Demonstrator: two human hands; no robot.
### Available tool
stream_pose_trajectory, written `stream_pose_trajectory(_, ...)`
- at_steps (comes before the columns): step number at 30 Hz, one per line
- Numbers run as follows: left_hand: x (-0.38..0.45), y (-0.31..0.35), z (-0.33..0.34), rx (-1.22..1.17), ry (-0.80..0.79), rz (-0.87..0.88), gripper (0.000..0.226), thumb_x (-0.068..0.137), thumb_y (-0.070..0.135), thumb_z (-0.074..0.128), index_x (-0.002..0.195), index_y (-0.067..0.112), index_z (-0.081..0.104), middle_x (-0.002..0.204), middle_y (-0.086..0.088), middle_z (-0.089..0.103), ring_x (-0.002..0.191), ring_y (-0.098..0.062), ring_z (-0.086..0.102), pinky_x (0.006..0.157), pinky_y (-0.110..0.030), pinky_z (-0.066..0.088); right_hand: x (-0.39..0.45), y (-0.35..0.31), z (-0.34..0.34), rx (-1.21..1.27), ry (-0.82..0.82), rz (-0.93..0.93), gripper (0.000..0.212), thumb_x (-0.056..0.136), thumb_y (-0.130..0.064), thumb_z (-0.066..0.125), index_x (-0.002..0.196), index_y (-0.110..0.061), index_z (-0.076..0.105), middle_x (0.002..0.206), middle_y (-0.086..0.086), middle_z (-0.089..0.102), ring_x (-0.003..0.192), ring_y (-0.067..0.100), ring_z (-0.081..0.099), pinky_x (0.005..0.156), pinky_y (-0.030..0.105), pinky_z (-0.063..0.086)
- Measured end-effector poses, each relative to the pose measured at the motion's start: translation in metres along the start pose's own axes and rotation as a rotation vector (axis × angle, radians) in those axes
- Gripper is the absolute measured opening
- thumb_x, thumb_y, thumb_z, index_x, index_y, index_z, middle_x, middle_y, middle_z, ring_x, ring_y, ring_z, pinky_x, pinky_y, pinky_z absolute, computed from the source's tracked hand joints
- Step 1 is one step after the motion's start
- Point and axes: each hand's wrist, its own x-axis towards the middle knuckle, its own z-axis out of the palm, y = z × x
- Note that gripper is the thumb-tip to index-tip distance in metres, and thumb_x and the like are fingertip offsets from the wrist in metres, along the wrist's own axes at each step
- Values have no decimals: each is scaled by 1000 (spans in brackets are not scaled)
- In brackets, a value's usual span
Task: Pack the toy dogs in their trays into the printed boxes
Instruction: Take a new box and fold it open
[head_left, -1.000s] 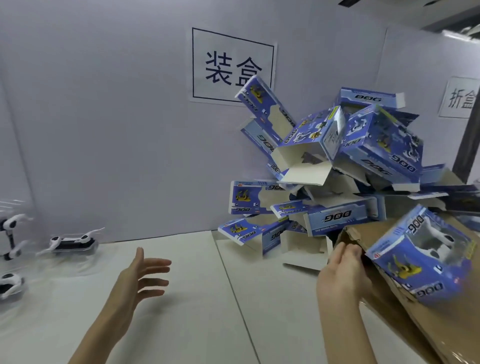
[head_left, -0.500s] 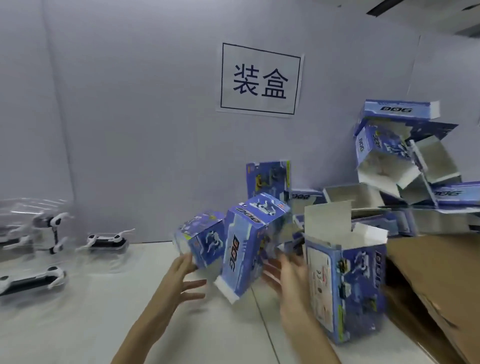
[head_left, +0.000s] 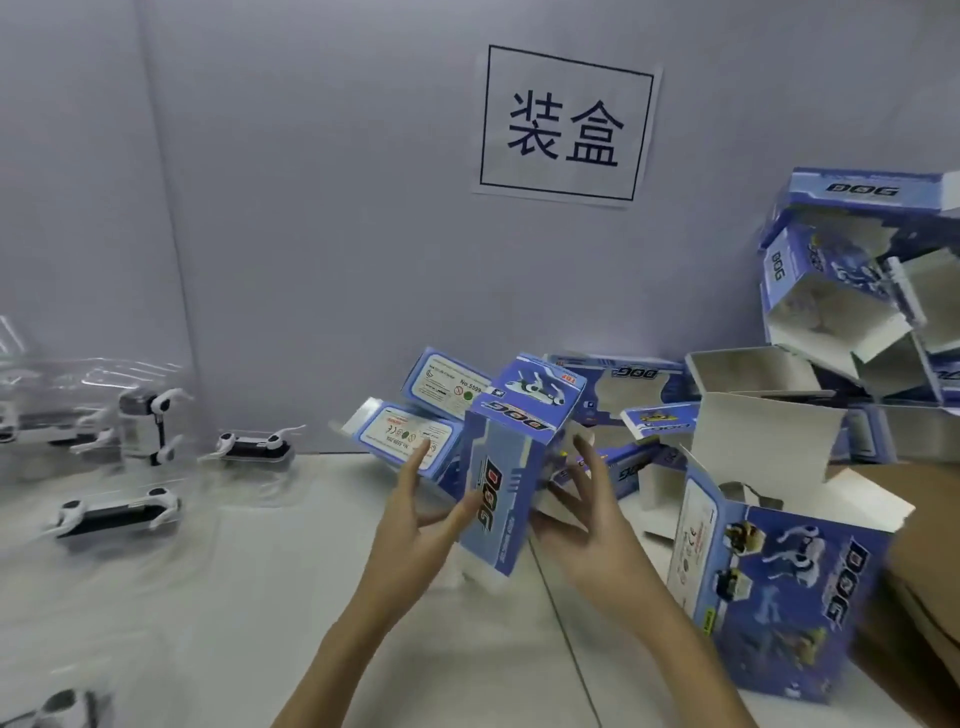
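Note:
A blue printed "DOG" box (head_left: 511, 470) stands tilted on end at the middle of the white table. My left hand (head_left: 415, 525) touches its left side with straight fingers, the thumb lying on its front face. At the box's right side my right hand (head_left: 589, 522) has its fingers spread and straight. Another printed box (head_left: 769, 587) stands to the right with its top flaps open. Toy dogs in clear plastic trays lie at the left: one near the wall (head_left: 254, 447), one closer (head_left: 119, 514), one upright (head_left: 145, 426).
More blue boxes lie behind my hands (head_left: 410, 431) and are heaped at the back right (head_left: 852, 291). A brown cardboard sheet (head_left: 924, 551) slopes at the right edge. A paper sign (head_left: 566, 124) hangs on the grey wall. Another tray shows at the bottom left (head_left: 57, 712).
Boxes have tumbled from the heap onto the table. Both my hands have closed in on one fallen box from either side. The view has swung left.

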Motion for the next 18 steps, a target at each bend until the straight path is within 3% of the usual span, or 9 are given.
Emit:
stream_pose_trajectory(2,-3,-1,2,220,243,98,75,77,70,71,142,47,40,119,23,56,91,-10,73,68,-21,53,-3,-4,10,-135,49,-50,71,89,-23,84,137,-52,41,137,-32,54,129,-12,52,95,18,56)
stream_pose_trajectory(4,-6,-6,0,520,406,281,59,87,53,74,134,29,47,117,8,52,87,-16,65,63,-28,50,-7,-3,14,-384,179,-191,44,96,-15,75,129,-40,59,136,-15,57,126,-1,58,102,31,56)
stream_pose_trajectory(7,-10,-5,3,623,354,595,40,97,34,69,130,25,47,113,0,55,83,-16,61,53,-34,57,-14,-10,10,-649,521,-564,22,101,-5,62,116,-15,74,136,3,58,124,19,60,105,38,50)
stream_pose_trajectory(9,-15,1,10,572,251,661,44,103,48,58,141,29,44,128,-2,51,95,-16,60,62,-32,61,-14,-23,0,-765,795,-678,22,102,-9,61,118,-17,74,145,9,53,133,24,54,108,39,44)
stream_pose_trajectory(12,-23,7,24,653,186,641,73,93,71,58,154,36,39,152,-11,37,133,-29,48,94,-36,54,-18,-35,-15,-919,1046,-543,24,101,-13,66,123,-21,73,159,15,40,146,31,41,113,50,35)
stream_pose_trajectory(14,-22,6,29,752,200,629,77,89,58,72,156,43,37,161,-14,29,140,-33,43,103,-45,51,-19,-29,-18,-960,1057,-352,29,97,-5,69,119,-21,75,162,19,35,146,40,37,112,53,31)
stream_pose_trajectory(16,-18,1,28,744,172,574,85,90,37,79,156,55,28,164,-9,22,132,-29,52,95,-45,59,-17,-23,-22,-963,1023,-233,37,93,8,62,112,-19,78,158,23,39,138,46,41,106,55,32)
stream_pose_trajectory(18,-15,-7,25,716,141,534,90,95,27,75,155,62,19,159,-5,28,113,-18,60,77,-37,64,-9,-18,-30,-975,973,-227,42,84,12,52,97,-15,80,137,22,58,118,46,52,95,51,33)
